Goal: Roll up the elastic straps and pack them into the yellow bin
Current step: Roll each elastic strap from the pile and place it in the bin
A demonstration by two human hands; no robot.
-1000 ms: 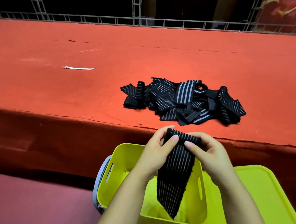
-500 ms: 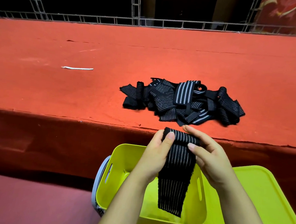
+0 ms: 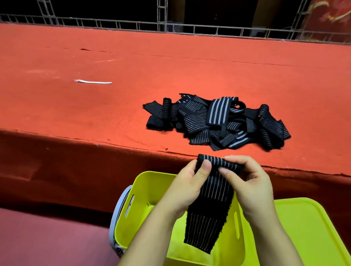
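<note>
A black elastic strap with thin grey stripes hangs over the yellow bin, its top end rolled into a small coil. My left hand pinches the coil's left side and my right hand pinches its right side. The strap's loose tail dangles into the bin. A pile of similar black striped straps lies on the red table, just beyond my hands.
The yellow bin's lid lies to the right of the bin. The red-covered table has its front edge right above the bin. A white strip lies on the table's left. A metal truss runs along the back.
The coil at the strap's top has grown and the hanging tail has become shorter. My right fingers, spread half a second ago, have closed on the coil again.
</note>
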